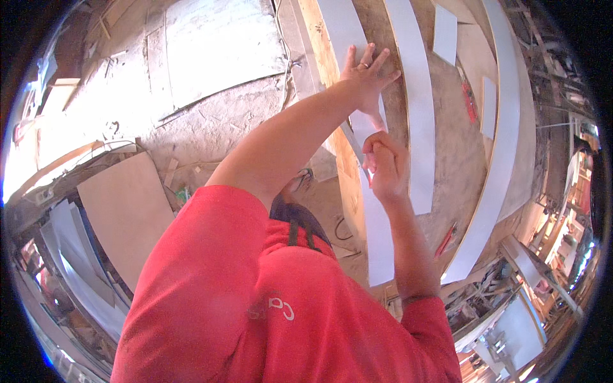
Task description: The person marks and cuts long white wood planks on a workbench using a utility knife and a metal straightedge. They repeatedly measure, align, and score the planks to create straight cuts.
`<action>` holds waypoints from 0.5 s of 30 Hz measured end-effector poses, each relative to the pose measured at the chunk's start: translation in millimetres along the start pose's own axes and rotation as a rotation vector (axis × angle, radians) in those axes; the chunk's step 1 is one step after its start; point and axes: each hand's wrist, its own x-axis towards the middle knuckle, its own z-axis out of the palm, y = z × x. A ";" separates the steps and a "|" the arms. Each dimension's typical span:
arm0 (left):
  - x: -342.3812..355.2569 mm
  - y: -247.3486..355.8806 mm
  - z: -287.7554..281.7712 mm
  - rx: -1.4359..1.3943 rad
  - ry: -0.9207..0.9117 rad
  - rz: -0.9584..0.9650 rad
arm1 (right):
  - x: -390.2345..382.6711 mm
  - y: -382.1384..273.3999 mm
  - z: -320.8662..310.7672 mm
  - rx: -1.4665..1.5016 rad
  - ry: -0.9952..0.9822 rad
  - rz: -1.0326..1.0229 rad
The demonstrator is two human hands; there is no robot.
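Right now, the left hand (366, 86) is open with its fingers spread wide over the far part of the long white board (378, 246) in front of the person. Closer in on that same board, the right hand (387, 167) is curled up into a fist, and I can't tell if something is inside it. Another white strip (418, 121) lies just right of the board, and a pale wooden beam (350, 188) runs along its left side.

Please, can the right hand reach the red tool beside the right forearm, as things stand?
Probably yes: nothing covers the red tool, and the way over the middle white strip looks free. The right hand is closed, though, and would likely have to open first.
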 end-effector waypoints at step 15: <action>-0.2 1.0 -0.5 0.000 0.007 0.021 | -24.8 11.3 -7.1 -0.069 -0.024 0.086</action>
